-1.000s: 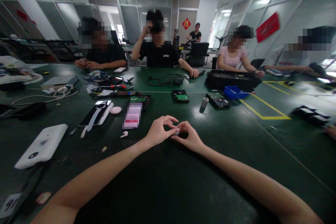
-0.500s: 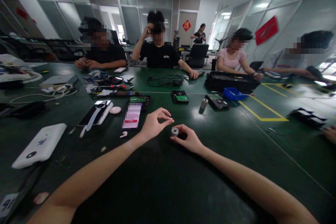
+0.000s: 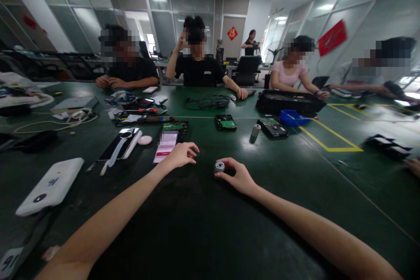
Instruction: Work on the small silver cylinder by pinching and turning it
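Observation:
My right hand (image 3: 236, 174) has its thumb and fingers around a short silver metal cylinder (image 3: 219, 167) with dark marks on its top face. It stands upright at the green table's surface. My left hand (image 3: 182, 155) is to the left of it, empty, with loosely bent fingers apart. Just behind that hand lies a phone (image 3: 166, 145) with a lit pink screen, partly covered by the hand. A second silver cylinder (image 3: 256, 130) stands upright farther back, beside a hard drive (image 3: 273, 127).
Another hard drive (image 3: 225, 122) lies at the middle. A blue tray (image 3: 293, 117) and a black casing (image 3: 290, 103) are at back right. On the left are a watch (image 3: 125, 136), a white device (image 3: 50, 186) and a red-handled screwdriver (image 3: 146, 110). Several people sit across the table.
My left hand has drawn away to the left from the cylinder, its fingers parting, and now overlaps the phone. My right hand stays around the cylinder.

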Demonstrator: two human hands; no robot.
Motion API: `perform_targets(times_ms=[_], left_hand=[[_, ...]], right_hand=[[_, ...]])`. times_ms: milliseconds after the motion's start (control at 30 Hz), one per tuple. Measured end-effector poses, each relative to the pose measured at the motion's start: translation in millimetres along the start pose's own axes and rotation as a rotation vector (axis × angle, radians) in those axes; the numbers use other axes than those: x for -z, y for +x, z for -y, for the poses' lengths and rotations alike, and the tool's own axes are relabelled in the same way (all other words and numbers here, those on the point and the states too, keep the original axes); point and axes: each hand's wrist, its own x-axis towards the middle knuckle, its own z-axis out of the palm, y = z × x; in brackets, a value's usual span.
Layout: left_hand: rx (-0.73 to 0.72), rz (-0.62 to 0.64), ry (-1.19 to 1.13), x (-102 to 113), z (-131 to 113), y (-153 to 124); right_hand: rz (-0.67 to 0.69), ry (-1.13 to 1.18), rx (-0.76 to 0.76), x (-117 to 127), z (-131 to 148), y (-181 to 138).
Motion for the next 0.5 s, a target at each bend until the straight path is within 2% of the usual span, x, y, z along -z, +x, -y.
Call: perform_targets(times_ms=[200, 300, 367, 433, 500], left_hand=[[-0.031, 0.008, -0.007, 2, -3, 1], [-0.108, -0.059, -0.015, -3, -24, -5], [-0.243, -0.120, -0.033, -10, -45, -12], [-0.369, -0.123, -0.059, -19, -65, -20], [-0.411, -0.084, -0.065, -27, -80, -26]], right_hand=[[0.007, 0.002, -0.008, 1, 0, 1], [0.006, 0.007, -0.007, 1, 0, 1], [0.002, 0.003, -0.005, 1, -1, 1], [0.004, -0.004, -0.007, 1, -2, 1], [0.011, -0.007, -0.008, 1, -2, 1]])
